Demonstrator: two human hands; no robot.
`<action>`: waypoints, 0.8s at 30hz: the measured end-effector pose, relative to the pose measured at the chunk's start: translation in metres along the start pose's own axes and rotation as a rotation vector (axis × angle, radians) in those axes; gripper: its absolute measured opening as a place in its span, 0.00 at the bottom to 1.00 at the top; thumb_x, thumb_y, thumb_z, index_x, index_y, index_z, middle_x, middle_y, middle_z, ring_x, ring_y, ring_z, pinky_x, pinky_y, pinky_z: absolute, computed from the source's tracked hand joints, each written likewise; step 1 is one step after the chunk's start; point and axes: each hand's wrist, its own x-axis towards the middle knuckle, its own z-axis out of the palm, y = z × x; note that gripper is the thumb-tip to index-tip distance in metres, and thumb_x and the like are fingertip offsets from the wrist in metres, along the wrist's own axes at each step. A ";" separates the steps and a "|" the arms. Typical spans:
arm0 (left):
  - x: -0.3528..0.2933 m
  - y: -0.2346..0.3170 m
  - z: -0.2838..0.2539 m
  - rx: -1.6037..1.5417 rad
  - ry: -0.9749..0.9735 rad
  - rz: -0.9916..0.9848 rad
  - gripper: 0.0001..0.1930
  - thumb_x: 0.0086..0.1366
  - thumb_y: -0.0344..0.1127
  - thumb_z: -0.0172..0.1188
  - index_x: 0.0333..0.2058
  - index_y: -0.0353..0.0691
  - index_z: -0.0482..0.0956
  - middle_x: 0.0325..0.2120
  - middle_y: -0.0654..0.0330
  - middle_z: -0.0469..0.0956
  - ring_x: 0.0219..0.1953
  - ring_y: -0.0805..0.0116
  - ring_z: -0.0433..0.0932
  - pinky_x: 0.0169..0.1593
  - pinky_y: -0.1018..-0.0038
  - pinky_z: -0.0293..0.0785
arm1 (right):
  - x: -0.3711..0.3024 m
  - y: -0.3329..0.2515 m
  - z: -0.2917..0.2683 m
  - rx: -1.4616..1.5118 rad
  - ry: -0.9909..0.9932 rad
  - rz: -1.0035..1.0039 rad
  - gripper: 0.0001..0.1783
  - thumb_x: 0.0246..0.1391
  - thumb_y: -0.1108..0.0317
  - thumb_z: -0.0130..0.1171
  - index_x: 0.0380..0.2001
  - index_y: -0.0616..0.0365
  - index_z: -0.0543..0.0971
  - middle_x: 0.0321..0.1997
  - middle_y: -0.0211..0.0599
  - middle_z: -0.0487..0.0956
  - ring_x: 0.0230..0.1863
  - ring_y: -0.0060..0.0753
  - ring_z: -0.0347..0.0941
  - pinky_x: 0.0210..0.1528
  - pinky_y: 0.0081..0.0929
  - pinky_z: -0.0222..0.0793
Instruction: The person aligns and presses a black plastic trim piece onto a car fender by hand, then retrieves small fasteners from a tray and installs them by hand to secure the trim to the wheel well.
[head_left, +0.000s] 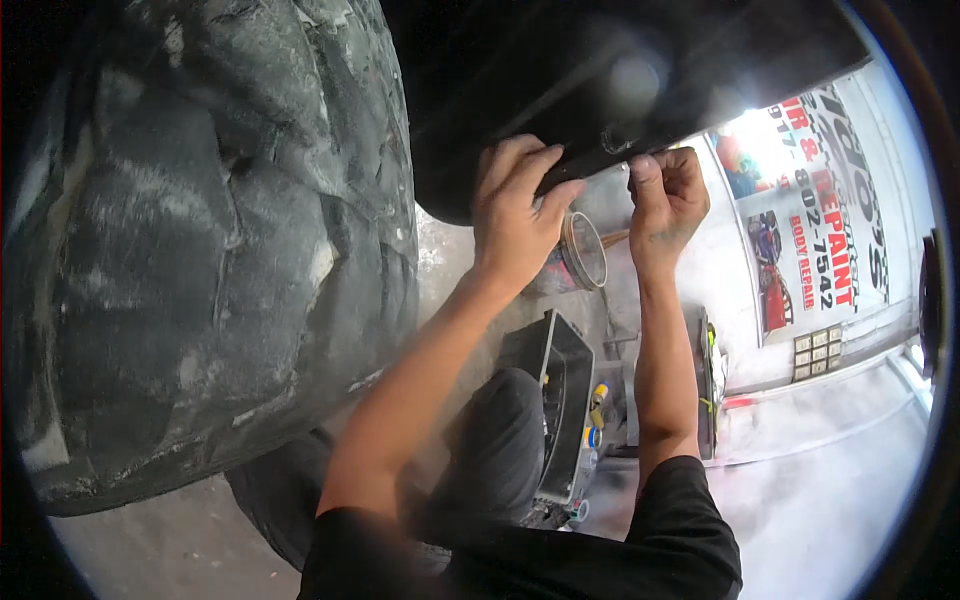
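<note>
At the lower edge of a dark panel (520,80) before us, our left hand (515,210) rests fingers on its surface, thumb spread apart; our right hand (668,205) pinches thumb to fingertips, on what we cannot tell. We judge the left should steady while the right works lightly. Beyond: a bucket (556,272), a dark bin (572,352).

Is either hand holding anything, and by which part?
The left hand touches the black panel at its lower edge; a grip is unclear. Whether the right hand pinches anything cannot be told.
</note>
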 end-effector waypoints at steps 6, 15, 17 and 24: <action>-0.001 -0.035 -0.027 0.096 0.213 -0.232 0.16 0.70 0.30 0.51 0.53 0.33 0.76 0.54 0.45 0.72 0.59 0.49 0.70 0.64 0.60 0.63 | 0.005 -0.012 0.001 -0.108 -0.052 -0.054 0.15 0.56 0.67 0.68 0.23 0.61 0.74 0.19 0.28 0.73 0.22 0.18 0.67 0.26 0.20 0.62; -0.075 -0.046 -0.041 0.077 -0.023 -0.351 0.16 0.68 0.26 0.53 0.53 0.32 0.78 0.55 0.50 0.70 0.58 0.55 0.70 0.62 0.65 0.65 | 0.001 -0.003 -0.003 -0.053 -0.032 -0.052 0.14 0.57 0.66 0.68 0.25 0.60 0.75 0.20 0.28 0.75 0.23 0.18 0.68 0.28 0.18 0.63; -0.076 -0.050 -0.043 0.050 -0.014 -0.317 0.16 0.64 0.26 0.59 0.51 0.32 0.80 0.52 0.52 0.72 0.53 0.57 0.72 0.57 0.67 0.68 | 0.001 0.000 0.000 -0.035 -0.021 -0.076 0.14 0.57 0.66 0.68 0.25 0.60 0.75 0.20 0.28 0.75 0.23 0.18 0.68 0.28 0.18 0.63; -0.078 -0.058 -0.051 0.155 -0.011 -0.269 0.14 0.57 0.26 0.68 0.44 0.34 0.83 0.42 0.55 0.78 0.46 0.59 0.76 0.52 0.69 0.72 | 0.003 -0.002 -0.003 -0.045 -0.074 -0.109 0.13 0.58 0.66 0.67 0.26 0.59 0.75 0.21 0.28 0.75 0.23 0.18 0.68 0.29 0.18 0.64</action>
